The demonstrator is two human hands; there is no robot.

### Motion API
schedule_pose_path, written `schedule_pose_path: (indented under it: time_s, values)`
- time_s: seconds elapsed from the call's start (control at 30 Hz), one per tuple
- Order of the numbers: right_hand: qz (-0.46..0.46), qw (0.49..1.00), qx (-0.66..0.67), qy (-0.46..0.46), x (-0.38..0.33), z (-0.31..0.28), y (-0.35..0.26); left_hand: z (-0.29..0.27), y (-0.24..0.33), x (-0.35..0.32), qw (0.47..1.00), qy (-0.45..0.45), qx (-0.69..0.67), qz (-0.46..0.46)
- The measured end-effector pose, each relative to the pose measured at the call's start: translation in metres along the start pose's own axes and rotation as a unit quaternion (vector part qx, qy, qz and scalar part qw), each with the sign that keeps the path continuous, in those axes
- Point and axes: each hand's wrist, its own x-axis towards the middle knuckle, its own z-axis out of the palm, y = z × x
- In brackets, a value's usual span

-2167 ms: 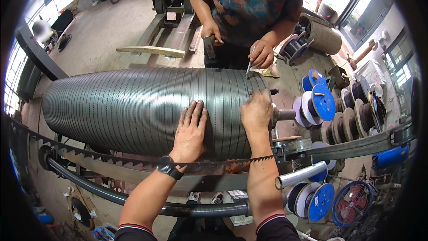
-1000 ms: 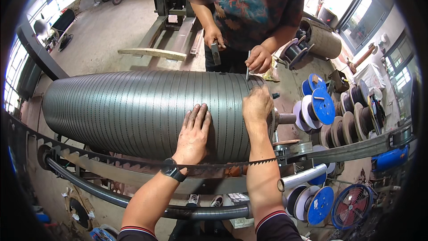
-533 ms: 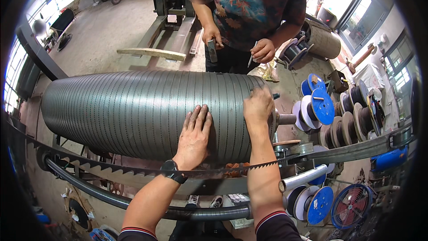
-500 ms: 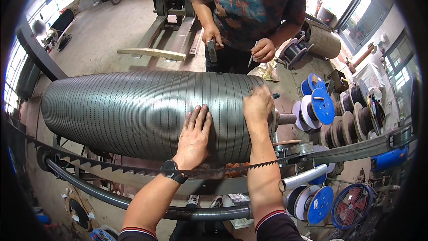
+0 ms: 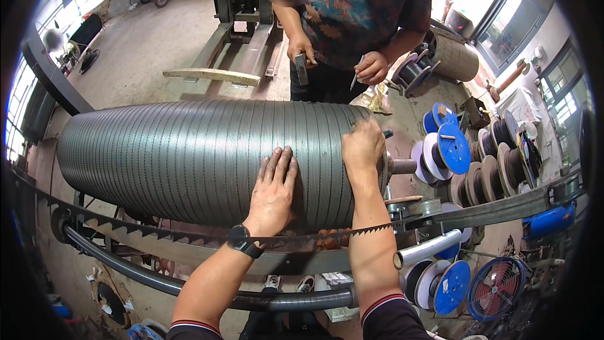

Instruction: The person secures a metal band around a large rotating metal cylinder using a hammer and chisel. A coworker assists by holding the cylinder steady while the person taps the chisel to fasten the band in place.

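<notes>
A large dark metal roller (image 5: pixel 189 157), ringed by many fine grooves or windings, lies across the middle. My left hand (image 5: pixel 273 189) rests flat on its near side, fingers stretched out and smudged dark. At the roller's right end, my right hand (image 5: pixel 363 148) is closed in a fist-like grip against the surface. Whatever it holds, if anything, is hidden by the fingers. A toothed dark strip (image 5: pixel 145 234), like a saw blade, runs in front of the roller, close to both forearms.
Across the roller stands a person (image 5: pixel 362 12) holding a hammer (image 5: pixel 301 69) and a slim pen-like tool (image 5: pixel 357 74). Blue-flanged spools (image 5: pixel 454 149) and a red-bladed fan (image 5: pixel 497 289) stand at right. A bent black tube (image 5: pixel 145 272) crosses the near side; a forklift (image 5: pixel 245 31) stands behind.
Both hands keep their places on the roller. The view has shifted very slightly, and the person opposite has barely moved.
</notes>
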Motion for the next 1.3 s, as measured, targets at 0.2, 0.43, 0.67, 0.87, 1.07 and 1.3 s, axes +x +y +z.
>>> schedule_pose_path:
  time_s: [0.2,0.43,0.67,0.87,1.07,1.3]
  values:
    - [0.005,1.0,0.009,-0.006,-0.003,0.001,-0.001,0.0,-0.002,0.0,1.0,0.006,0.002,-0.007]
    - [0.014,0.996,0.024,0.087,-0.029,-0.009,0.001,0.0,0.0,0.002,1.0,-0.002,-0.009,-0.013]
    - [-0.027,0.993,0.066,0.094,-0.106,-0.048,-0.011,0.008,-0.005,0.001,0.999,0.028,0.036,0.009]
    - [-0.06,0.98,0.17,0.081,-0.16,-0.078,-0.012,-0.002,-0.004,0.0,1.0,0.017,-0.015,0.003]
    - [-0.061,0.961,0.268,0.016,-0.215,-0.123,0.003,0.0,-0.002,0.0,0.999,0.031,-0.021,0.013]
    - [0.012,0.939,0.332,-0.092,-0.252,-0.179,0.027,-0.001,-0.002,0.0,1.0,0.005,-0.007,0.002]
